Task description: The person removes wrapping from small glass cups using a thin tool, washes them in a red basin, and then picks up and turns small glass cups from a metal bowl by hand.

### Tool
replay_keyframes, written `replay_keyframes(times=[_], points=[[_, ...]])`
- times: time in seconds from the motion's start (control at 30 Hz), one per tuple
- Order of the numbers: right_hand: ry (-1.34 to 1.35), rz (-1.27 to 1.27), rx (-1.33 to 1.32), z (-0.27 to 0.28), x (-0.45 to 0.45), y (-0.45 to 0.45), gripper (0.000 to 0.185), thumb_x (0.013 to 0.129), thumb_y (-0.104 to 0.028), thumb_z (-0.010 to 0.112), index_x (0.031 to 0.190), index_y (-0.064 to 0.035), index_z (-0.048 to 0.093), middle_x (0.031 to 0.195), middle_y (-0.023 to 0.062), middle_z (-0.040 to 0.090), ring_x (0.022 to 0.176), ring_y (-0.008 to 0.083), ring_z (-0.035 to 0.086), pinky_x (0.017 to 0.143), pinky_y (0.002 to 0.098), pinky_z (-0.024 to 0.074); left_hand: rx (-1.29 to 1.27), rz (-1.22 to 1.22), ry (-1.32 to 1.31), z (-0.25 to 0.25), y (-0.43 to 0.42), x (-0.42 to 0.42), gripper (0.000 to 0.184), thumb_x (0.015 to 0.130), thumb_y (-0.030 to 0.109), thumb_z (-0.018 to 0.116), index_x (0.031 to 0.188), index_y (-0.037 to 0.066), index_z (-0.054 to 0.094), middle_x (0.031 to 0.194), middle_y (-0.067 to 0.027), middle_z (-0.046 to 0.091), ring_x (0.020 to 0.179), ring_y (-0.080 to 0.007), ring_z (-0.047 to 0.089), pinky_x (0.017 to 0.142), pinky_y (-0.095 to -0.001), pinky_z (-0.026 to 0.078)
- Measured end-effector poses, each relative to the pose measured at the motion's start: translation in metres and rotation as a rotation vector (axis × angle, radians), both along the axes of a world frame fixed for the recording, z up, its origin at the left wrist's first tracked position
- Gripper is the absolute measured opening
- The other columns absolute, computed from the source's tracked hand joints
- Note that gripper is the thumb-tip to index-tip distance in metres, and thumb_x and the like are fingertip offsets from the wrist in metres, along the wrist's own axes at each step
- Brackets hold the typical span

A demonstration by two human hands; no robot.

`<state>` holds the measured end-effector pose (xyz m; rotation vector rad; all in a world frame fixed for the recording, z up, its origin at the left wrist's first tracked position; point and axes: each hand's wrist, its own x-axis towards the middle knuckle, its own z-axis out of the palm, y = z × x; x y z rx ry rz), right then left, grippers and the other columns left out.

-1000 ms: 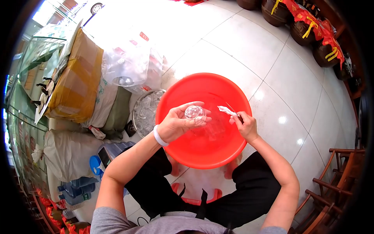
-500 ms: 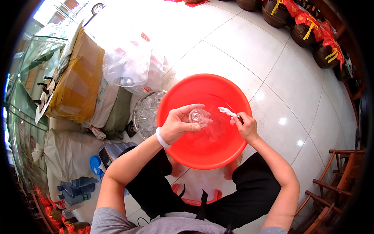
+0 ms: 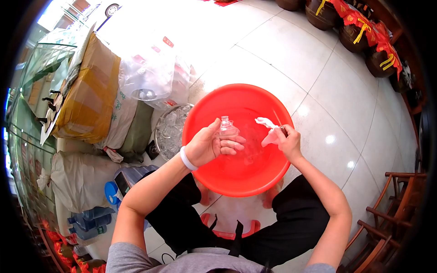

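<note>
Over the red basin [image 3: 241, 182], my left hand [image 3: 211, 144] holds a small clear glass piece [image 3: 226, 128], its narrow neck pointing up, between thumb and curled fingers. My right hand [image 3: 287, 142], above the basin's right side, pinches a thin stick [image 3: 276, 117] together with a white cloth [image 3: 267, 123] whose end hangs toward the glass without touching it. Some clear shapes lie low in the basin, too faint to make out. Left of the basin, a round tray [image 3: 158, 136] is filled with several clear glass pieces.
A taped cardboard box [image 3: 93, 91], a clear plastic bag [image 3: 148, 77] and white sacks [image 3: 82, 179] stand at the left. Blue plastic bottles [image 3: 91, 223] lie at lower left. Dark jars [image 3: 350, 38] line the upper right, and wooden furniture [image 3: 387, 218] stands at lower right.
The glass in my left hand has turned from facing me to neck up, and my fingers have curled below it. The stick and cloth in my right hand have tilted more upright.
</note>
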<state>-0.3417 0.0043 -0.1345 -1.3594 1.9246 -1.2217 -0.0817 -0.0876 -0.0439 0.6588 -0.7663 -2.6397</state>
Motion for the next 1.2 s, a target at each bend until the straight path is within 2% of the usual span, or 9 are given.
replay_keyframes(times=[0.07,0.33,0.5,0.7,0.8,0.97,1.1,1.17,1.2], points=[[-0.042,-0.057,0.019,0.002,0.0,-0.004,0.023,0.084,-0.018,0.06,0.071,0.0008,0.057,0.056,0.007,0.057,0.044,0.0135,0.051,0.045,0.029,0.0407,0.07,-0.027,0.029,-0.002,0.0,0.0,0.065,0.095,0.053,0.025,0.12,-0.003,0.048,0.116,-0.0238,0.056,0.097,-0.0295,0.061,0.078,-0.035,0.052],[-0.874,-0.093,0.255,0.078,0.023,-0.012,0.023,0.084,-0.019,0.062,0.07,-0.0039,0.053,0.054,-0.003,0.044,0.041,0.0041,0.037,0.037,0.0206,0.0273,0.189,-0.039,0.081,0.003,0.003,-0.002,0.062,0.093,0.056,0.028,0.11,0.002,0.055,0.126,-0.0229,0.049,0.095,-0.0268,0.062,0.068,-0.0272,0.05],[-0.936,-0.092,0.268,0.115,0.043,-0.008,0.023,0.086,-0.021,0.062,0.071,-0.0111,0.048,0.054,-0.0072,0.038,0.041,0.0023,0.028,0.039,0.0201,0.0218,0.337,-0.026,0.097,-0.004,0.003,0.002,0.058,0.095,0.052,0.027,0.111,0.002,0.052,0.121,-0.0222,0.053,0.098,-0.0283,0.061,0.07,-0.0284,0.05],[-0.991,-0.114,0.187,0.131,0.062,0.004,0.021,0.085,-0.019,0.063,0.071,-0.007,0.051,0.054,-0.0053,0.04,0.04,0.0027,0.03,0.038,0.0208,0.0207,0.383,0.007,0.093,-0.003,0.012,0.007,0.056,0.095,0.05,0.027,0.108,0.001,0.051,0.117,-0.0237,0.055,0.093,-0.0292,0.062,0.065,-0.0286,0.051],[-1.033,-0.129,0.161,0.136,0.073,0.01,0.022,0.085,-0.019,0.063,0.07,-0.0077,0.05,0.053,-0.006,0.039,0.04,0.0027,0.029,0.038,0.021,0.0203,0.366,0.066,-0.032,0.007,0.018,0.004,0.053,0.095,0.048,0.027,0.107,0.001,0.05,0.11,-0.022,0.057,0.091,-0.0309,0.062,0.064,-0.0298,0.052],[-1.118,-0.168,0.13,0.137,0.083,0.018,0.026,0.086,-0.019,0.061,0.066,-0.0104,0.047,0.051,-0.0068,0.036,0.039,0.003,0.029,0.037,0.0212,0.0202,0.38,0.262,-0.18,0.023,0.027,-0.005,0.044,0.096,0.04,0.032,0.107,0.002,0.051,0.101,-0.017,0.058,0.101,-0.0387,0.058,0.062,-0.0296,0.053],[-1.157,-0.218,0.147,0.136,0.083,0.021,0.029,0.087,-0.019,0.06,0.063,-0.0121,0.044,0.049,-0.0066,0.035,0.037,0.0039,0.029,0.036,0.0216,0.02,0.428,0.153,0.028,0.002,0.021,0.004,0.041,0.096,0.038,0.032,0.105,0.003,0.051,0.099,-0.0162,0.058,0.102,-0.039,0.057,0.061,-0.0295,0.054],[-1.17,-0.217,0.156,0.136,0.082,0.02,0.03,0.087,-0.019,0.059,0.062,-0.0122,0.044,0.048,-0.0066,0.035,0.036,0.0041,0.029,0.036,0.0217,0.0201,0.435,0.223,-0.013,0.005,0.023,0.002,0.044,0.096,0.039,0.027,0.109,0.001,0.045,0.098,-0.0148,0.057,0.097,-0.0418,0.059,0.075,-0.0356,0.055],[-1.183,-0.229,0.158,0.137,0.082,0.02,0.031,0.088,-0.019,0.058,0.062,-0.0124,0.044,0.048,-0.0067,0.035,0.036,0.0041,0.028,0.036,0.0218,0.0199,0.436,0.229,-0.011,0.007,0.023,0.003,0.044,0.096,0.039,0.027,0.109,0.001,0.045,0.098,-0.0148,0.057,0.097,-0.0418,0.059,0.075,-0.0356,0.055]])
